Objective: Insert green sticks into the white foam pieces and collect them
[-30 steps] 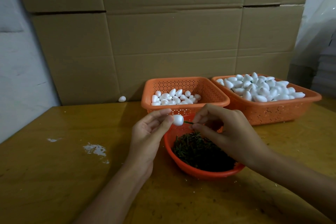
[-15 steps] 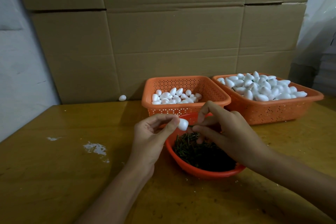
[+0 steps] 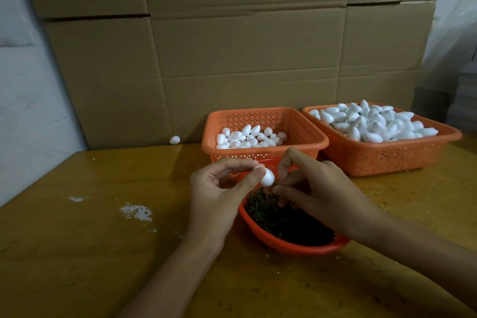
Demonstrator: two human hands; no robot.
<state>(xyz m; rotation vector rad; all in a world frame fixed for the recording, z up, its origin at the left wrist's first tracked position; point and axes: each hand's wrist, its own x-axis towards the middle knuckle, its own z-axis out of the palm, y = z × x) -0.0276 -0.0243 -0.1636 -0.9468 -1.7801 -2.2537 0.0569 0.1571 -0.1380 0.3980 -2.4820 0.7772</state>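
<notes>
- Yellow-brown wooden table [image 3: 77,253], with a wall of stacked brown cardboard boxes [image 3: 232,46] at its far edge and a pale wall [image 3: 25,111] at far left.
- Landmark: round orange plastic bowl [image 3: 296,246], near the table's middle, closest to me.
- Dark green thin sticks [image 3: 278,217] lie piled inside the bowl.
- My left hand [image 3: 219,196] is over the bowl's left rim and pinches one white egg-shaped foam piece [image 3: 266,177] between thumb and forefinger. The other fingers are loosely curled.
- That foam piece is in the air above the bowl's far-left edge, just over the sticks.
- My right hand [image 3: 322,193] is over the bowl's far side. Its forefinger is arched and its thumb and fingertips are drawn together just beside the foam piece.
- I cannot tell whether the right hand has a stick pinched. The spot is too small and dark.
- Square orange perforated plastic basket [image 3: 302,124], directly behind the bowl and touching or nearly touching it. It is part filled with small white foam pieces [image 3: 245,137].
- Second orange perforated basket [image 3: 387,157], behind the bowl to the right and right next to the first. It is heaped with larger white foam pieces [image 3: 374,124].
- One stray white foam piece [image 3: 174,139] lies on the table behind the bowl to the left, against the boxes.
- White smears [image 3: 136,212] mark the tabletop left of the bowl.
</notes>
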